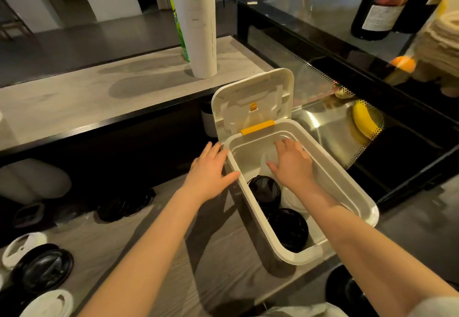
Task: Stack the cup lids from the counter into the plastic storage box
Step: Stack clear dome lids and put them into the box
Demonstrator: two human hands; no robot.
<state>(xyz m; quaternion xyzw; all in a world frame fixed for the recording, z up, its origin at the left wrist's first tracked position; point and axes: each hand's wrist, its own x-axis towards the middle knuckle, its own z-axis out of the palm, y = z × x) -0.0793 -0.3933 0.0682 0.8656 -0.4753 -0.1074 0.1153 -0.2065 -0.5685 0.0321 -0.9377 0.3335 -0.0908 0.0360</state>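
Plastic storage box point(295, 258), open, is being touched at its 9 o'clock rim by left hand point(211, 170), fingers spread. Right hand point(293, 162), fingers spread, is being pressed onto clear lids point(266, 160) inside; black lids point(288, 227) at 6 o'clock. Loose cup lids point(42, 269) at 8 o'clock on counter point(139, 237).

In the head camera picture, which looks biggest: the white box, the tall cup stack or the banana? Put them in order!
1. white box
2. tall cup stack
3. banana
The box sits nearest the camera, which helps it look big, but the order is clear anyway.
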